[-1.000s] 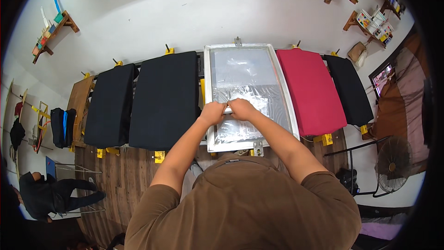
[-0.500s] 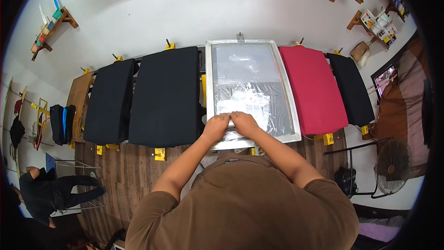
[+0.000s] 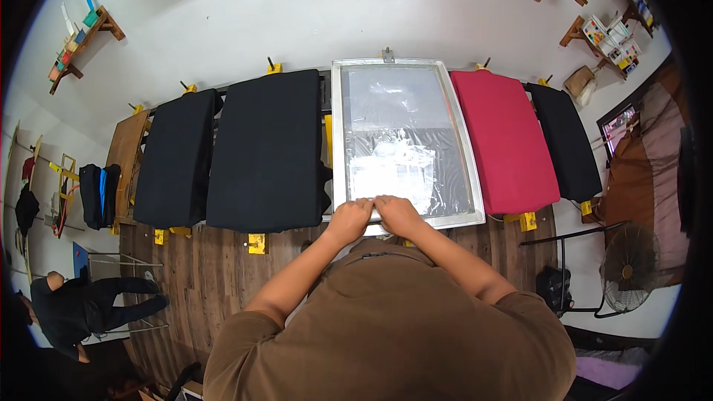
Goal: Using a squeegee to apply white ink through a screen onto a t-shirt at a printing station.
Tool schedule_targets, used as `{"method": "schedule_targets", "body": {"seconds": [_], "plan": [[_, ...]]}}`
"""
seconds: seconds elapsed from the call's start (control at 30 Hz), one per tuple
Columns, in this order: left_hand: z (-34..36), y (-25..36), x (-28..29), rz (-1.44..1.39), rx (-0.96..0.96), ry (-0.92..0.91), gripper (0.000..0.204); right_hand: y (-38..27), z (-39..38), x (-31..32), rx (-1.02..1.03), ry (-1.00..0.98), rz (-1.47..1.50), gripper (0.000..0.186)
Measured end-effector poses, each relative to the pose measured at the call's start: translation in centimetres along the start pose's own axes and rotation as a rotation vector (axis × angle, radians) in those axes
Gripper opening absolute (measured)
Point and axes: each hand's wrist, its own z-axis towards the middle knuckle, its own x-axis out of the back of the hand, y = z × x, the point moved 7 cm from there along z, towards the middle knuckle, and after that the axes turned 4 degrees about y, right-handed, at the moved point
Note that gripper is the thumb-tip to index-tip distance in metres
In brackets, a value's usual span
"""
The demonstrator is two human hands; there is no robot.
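Note:
A silver-framed printing screen lies in front of me, its pale translucent mesh shiny and wrinkled with clear film. A white patch shows in its lower half. My left hand and my right hand are side by side at the screen's near end, fingers curled with the thumbs close together. Both grip a squeegee, mostly hidden beneath the fingers. Black fabric covers the board left of the screen, and red fabric covers the board to its right.
More black-covered boards flank the row, with yellow clamps along the near edge. A standing fan is at the right. At the lower left is another person in dark clothes. Wall shelves hold supplies.
Both hands have drawn the squeegee toward me, from the lower part of the mesh to the near end of the screen. The view has shifted slightly.

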Motion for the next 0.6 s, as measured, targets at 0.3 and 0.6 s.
{"method": "schedule_targets", "body": {"seconds": [0.3,0.6], "plan": [[0.2,0.0,0.9,-0.023,0.066,-0.216,0.021,-0.9,0.3,1.1,-0.040,-0.175,0.027,0.023],[8.5,-6.0,2.7,-0.010,0.028,-0.260,0.022,4.1,9.4,3.7,-0.067,-0.271,-0.007,0.023]]}}
